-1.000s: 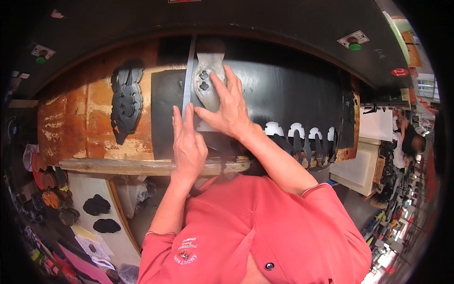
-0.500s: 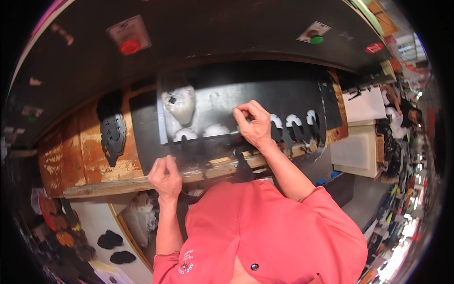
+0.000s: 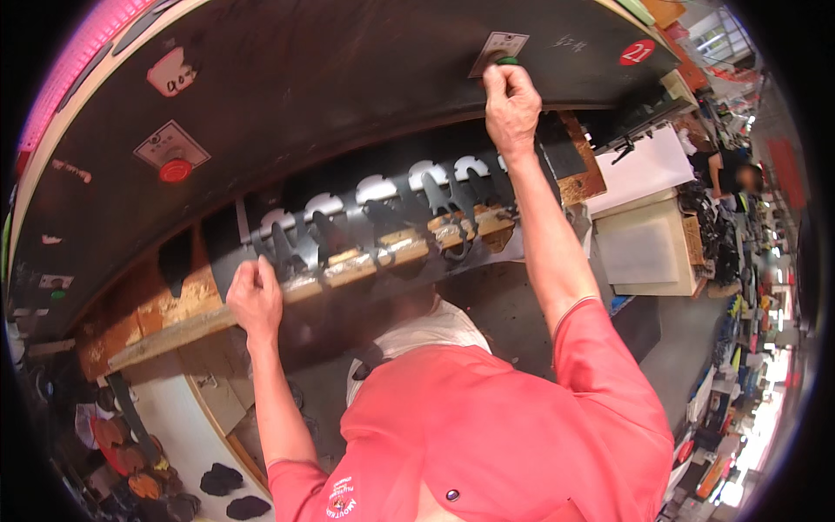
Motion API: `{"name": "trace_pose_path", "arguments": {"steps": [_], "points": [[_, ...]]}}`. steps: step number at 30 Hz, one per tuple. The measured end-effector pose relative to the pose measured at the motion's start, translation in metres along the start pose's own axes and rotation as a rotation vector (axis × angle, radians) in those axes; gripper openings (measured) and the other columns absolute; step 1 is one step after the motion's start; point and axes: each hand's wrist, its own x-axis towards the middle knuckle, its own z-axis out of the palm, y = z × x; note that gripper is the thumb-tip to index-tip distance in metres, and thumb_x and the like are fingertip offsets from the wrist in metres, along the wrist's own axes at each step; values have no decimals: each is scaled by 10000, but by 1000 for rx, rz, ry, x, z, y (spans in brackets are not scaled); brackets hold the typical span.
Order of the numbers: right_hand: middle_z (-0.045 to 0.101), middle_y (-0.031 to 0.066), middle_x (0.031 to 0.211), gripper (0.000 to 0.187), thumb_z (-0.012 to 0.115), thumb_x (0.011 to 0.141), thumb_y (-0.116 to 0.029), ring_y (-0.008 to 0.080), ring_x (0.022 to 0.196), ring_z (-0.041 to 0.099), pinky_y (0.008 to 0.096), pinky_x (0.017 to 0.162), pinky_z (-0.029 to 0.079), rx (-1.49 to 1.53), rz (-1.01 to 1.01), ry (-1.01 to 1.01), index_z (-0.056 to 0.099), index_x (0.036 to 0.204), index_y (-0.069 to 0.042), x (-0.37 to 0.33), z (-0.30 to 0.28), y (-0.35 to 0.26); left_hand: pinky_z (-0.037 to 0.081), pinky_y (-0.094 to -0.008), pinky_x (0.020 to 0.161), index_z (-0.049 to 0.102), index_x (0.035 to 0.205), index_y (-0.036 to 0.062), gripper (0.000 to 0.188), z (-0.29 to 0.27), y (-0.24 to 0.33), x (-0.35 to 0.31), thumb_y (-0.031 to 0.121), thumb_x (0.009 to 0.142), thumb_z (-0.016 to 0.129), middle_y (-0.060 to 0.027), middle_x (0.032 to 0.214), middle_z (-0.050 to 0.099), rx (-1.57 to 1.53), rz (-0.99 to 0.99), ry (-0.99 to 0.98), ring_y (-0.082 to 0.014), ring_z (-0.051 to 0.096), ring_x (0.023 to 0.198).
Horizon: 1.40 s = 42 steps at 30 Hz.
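Observation:
My right hand (image 3: 513, 111) is raised to the dark front panel of a machine. Its bent fingers are closed at a green push button (image 3: 506, 61), partly covering it. Lower down, my left hand (image 3: 255, 296) hovers by the front edge of the wooden bench (image 3: 183, 332) with thumb and fingertips pressed together; whether anything is between them I cannot make out. Between my hands lies a row of white half-round pieces (image 3: 377, 189) with dark, strap-like flat pieces (image 3: 444, 196) beside them, some hanging over the bench edge.
The machine's dark panel (image 3: 330, 96) leans over the bench and carries a red push button (image 3: 175, 169). A pale cabinet (image 3: 648, 252) with a white sheet stands at the right. Dark flat pieces (image 3: 222, 478) lie at the lower left. Another person (image 3: 735, 178) is far right.
My right hand has moved from above the bench up to the green button. My left hand has shifted slightly left. The view has turned, and a pale pointed piece on the bench no longer shows.

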Motion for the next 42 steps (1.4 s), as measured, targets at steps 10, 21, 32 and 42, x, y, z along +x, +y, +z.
{"name": "trace_pose_path", "arguments": {"steps": [10, 21, 32, 42], "points": [[590, 64, 680, 227, 758, 978, -179, 129, 597, 546, 318, 597, 456, -226, 159, -410, 705, 857, 6, -132, -32, 17, 469, -431, 578, 602, 761, 50, 262, 1, 5, 5, 137, 970, 734, -116, 658, 582, -12, -43, 28, -324, 585, 581], [605, 98, 708, 180, 763, 945, -156, 204, 585, 561, 347, 619, 476, -222, 162, -486, 717, 849, -11, -136, -26, 16, 465, -451, 584, 580, 738, 45, 287, 0, 7, 5, 168, 955, 721, -126, 673, 593, 4, -89, 10, -360, 607, 619], [579, -20, 692, 199, 770, 991, -174, 61, 653, 479, 263, 615, 424, -155, 422, -534, 744, 918, 10, -136, -41, 39, 516, -473, 613, 624, 770, 51, 251, -4, 21, 7, 180, 962, 720, -133, 735, 667, -2, -147, -37, -385, 663, 668], [710, -14, 966, 171, 750, 1019, -132, 73, 879, 641, 232, 822, 529, 69, 404, -609, 762, 1144, -16, -99, 62, -33, 509, -462, 618, 667, 853, 33, 127, -11, 25, 19, 84, 954, 725, -134, 765, 668, -134, -236, -144, -361, 647, 663]]}}
